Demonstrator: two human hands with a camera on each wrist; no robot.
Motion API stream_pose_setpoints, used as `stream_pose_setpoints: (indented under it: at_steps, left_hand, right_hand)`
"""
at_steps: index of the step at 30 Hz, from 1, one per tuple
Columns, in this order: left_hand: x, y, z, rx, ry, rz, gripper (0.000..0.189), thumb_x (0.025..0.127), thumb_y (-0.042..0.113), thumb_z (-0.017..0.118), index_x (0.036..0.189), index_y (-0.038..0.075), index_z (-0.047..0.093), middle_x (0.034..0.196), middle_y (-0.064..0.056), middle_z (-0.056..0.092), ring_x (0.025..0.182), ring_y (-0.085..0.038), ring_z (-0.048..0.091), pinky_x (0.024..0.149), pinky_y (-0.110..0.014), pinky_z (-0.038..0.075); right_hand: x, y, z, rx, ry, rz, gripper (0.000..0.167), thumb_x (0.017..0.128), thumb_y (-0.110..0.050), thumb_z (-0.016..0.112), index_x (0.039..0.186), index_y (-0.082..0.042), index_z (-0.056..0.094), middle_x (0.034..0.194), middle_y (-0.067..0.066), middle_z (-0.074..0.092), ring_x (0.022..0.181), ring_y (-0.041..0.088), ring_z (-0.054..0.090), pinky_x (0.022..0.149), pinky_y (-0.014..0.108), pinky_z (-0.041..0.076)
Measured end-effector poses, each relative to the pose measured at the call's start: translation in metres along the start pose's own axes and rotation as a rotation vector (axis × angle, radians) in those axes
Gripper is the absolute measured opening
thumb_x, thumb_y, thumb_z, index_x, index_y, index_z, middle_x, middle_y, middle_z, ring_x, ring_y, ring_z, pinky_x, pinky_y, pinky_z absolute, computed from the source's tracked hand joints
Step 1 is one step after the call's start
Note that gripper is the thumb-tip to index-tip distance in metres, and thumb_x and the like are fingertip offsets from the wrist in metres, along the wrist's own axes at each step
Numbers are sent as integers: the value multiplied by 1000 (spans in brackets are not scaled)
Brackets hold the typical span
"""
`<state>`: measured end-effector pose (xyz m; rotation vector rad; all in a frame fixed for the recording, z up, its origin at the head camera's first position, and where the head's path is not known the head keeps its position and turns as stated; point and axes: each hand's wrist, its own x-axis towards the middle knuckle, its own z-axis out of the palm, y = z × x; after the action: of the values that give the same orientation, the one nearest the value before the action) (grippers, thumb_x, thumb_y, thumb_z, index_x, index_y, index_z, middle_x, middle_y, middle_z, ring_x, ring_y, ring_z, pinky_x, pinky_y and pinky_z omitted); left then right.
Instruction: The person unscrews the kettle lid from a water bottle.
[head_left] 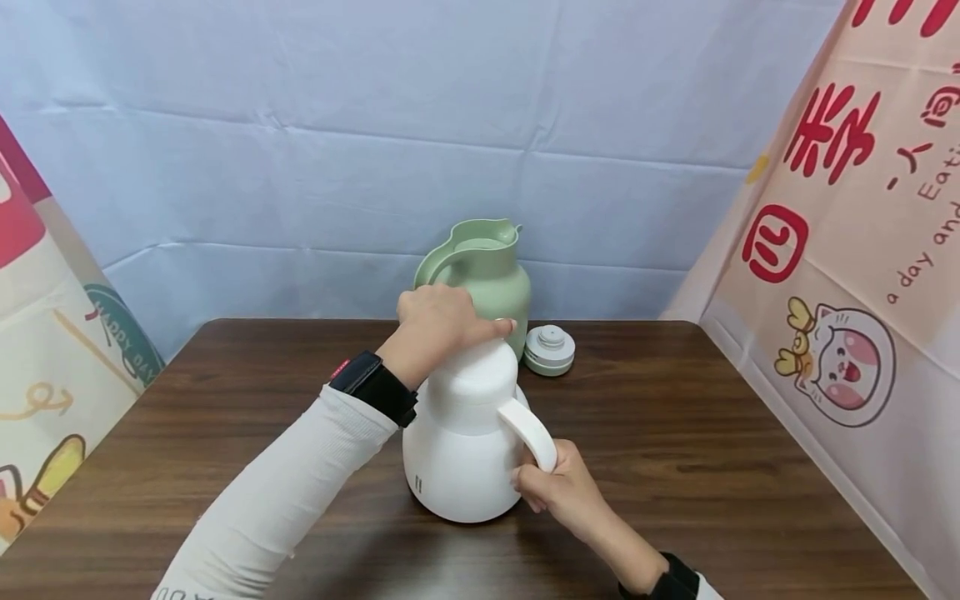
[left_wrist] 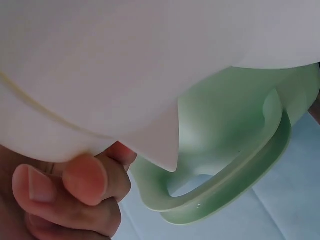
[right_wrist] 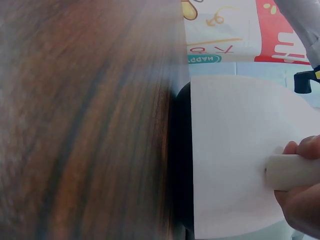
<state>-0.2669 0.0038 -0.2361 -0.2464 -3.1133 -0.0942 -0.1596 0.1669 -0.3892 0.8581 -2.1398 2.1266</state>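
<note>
A white thermos jug [head_left: 461,471] stands upright on the table, its handle [head_left: 534,433] turned to the right. From above, my left hand [head_left: 441,321] grips the jug's white lid [head_left: 480,371]. In the left wrist view the fingers [left_wrist: 85,180] curl at the lid's edge, beside the pointed white spout [left_wrist: 160,145]. My right hand [head_left: 566,492] holds the lower part of the handle, and the right wrist view shows the thumb and fingers around the handle's end [right_wrist: 290,172]. The palm side of the left hand is hidden.
Close behind the white jug is a green thermos jug [head_left: 498,292], partly covered by my left hand. A white stopper [head_left: 550,350] with a green base rests to its right. The brown wooden table [head_left: 675,433] ends at a pale blue cloth [head_left: 337,167]. Printed cloths hang on both sides.
</note>
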Motion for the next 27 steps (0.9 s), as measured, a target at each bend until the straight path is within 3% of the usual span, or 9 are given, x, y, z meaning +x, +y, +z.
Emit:
stream_pose_setpoints:
  at_steps: [13, 21, 27]
  left_hand:
    - [-1, -8, 2, -54, -26, -36, 68, 75, 77, 38, 92, 17, 64, 85, -4, 58, 74, -21, 53, 61, -38, 40]
    - [-1, -16, 10, -172, 84, 13, 51, 81, 64, 48, 75, 15, 62, 75, -4, 58, 71, -23, 53, 56, -38, 40]
    - [-1, -19, 14, -327, 165, 126, 25, 87, 43, 59, 96, 20, 62, 83, -2, 59, 72, -24, 53, 54, -37, 42]
  right_hand:
    - [0, 0, 1, 1, 15, 6, 29, 75, 14, 50, 51, 0, 41, 42, 12, 36, 36, 20, 35, 37, 26, 29]
    - [0, 2, -1, 10, -3, 0, 29, 75, 14, 50, 51, 0, 41, 42, 12, 36, 36, 21, 34, 36, 27, 29]
    - [0, 2, -2, 1, -2, -5, 30, 75, 13, 50, 51, 0, 41, 41, 12, 36, 35, 22, 35, 36, 27, 29]
